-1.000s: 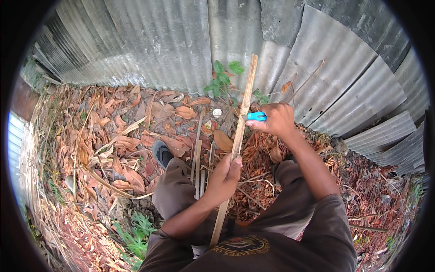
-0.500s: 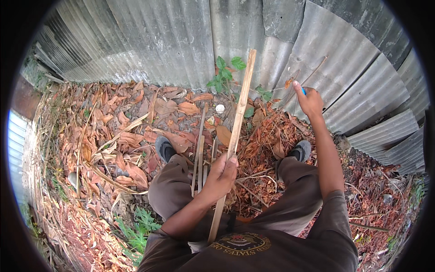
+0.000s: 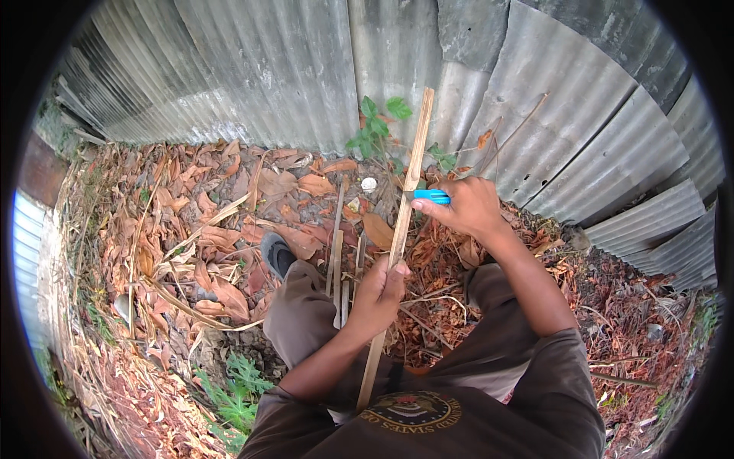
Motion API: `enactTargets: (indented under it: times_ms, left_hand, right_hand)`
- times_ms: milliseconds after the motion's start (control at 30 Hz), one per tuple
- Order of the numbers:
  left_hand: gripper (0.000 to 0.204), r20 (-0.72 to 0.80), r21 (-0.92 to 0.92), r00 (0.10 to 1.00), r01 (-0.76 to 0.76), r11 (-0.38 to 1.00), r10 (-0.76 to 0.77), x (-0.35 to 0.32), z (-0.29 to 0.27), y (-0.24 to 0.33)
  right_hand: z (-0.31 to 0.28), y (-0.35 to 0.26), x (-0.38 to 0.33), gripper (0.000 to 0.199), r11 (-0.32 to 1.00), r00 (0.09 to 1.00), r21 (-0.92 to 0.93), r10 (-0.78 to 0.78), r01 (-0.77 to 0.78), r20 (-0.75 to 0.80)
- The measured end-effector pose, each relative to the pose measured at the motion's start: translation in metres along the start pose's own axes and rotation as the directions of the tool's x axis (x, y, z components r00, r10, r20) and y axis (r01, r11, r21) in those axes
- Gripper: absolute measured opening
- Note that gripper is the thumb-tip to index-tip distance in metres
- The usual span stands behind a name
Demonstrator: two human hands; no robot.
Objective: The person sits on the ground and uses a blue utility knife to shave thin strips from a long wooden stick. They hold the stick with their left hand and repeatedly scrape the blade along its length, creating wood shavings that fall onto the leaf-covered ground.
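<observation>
My left hand (image 3: 374, 298) is wrapped round a long, flat wooden strip (image 3: 418, 138), gripping it below the middle. The strip slants up and away from me, its lower end against my shirt. In my closed right hand (image 3: 472, 206) is a blue-handled knife (image 3: 432, 196). Its tip end meets the strip above my left hand; the blade itself is small and hard to make out. Between my feet, several more wooden strips (image 3: 336, 260) lie on the leaf-strewn ground, left of the held one.
Upright corrugated metal sheets (image 3: 267, 76) form a fence ahead, curving round to the right. A small green plant (image 3: 375, 126) grows at its foot, near a round white object (image 3: 368, 184). Dry brown leaves (image 3: 229, 222) cover the ground, and a leafy weed (image 3: 233, 390) grows at lower left.
My right hand has come in from the upper right, bringing the knife against the strip. The left hand keeps its hold, and the strip has hardly moved.
</observation>
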State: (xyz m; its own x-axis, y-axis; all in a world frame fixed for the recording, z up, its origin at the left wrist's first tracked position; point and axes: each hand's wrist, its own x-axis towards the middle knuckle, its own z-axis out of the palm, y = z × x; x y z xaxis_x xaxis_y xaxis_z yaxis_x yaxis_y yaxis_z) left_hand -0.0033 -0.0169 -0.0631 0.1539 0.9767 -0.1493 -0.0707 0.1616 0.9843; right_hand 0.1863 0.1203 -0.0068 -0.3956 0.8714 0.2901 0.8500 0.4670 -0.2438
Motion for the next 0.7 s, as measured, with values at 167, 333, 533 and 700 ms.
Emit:
enactTargets:
  times_ms: [167,333,533,700]
  left_hand:
    - [0.02,-0.042,0.2,0.995,-0.08,0.976,0.09,0.004,0.002,0.004]
    - [0.017,-0.038,0.399,0.995,-0.073,0.914,0.096,0.002,0.002,0.009]
    - [0.019,0.161,0.227,0.987,-0.057,0.972,0.02,-0.005,0.009,-0.007]
    - [0.016,0.161,0.234,0.979,-0.162,0.959,0.126,-0.004,0.012,-0.006]
  right_hand:
    - [-0.002,-0.002,0.0,0.066,0.998,0.999,-0.054,0.031,-0.031,-0.012]
    - [0.009,0.002,0.004,0.066,0.995,0.999,-0.095,0.005,-0.01,-0.045]
    - [-0.027,0.102,0.028,0.078,0.899,0.918,-0.206,0.351,-0.386,-0.186]
    - [-0.032,0.079,0.018,0.083,0.86,0.856,-0.002,0.508,-0.511,-0.098]
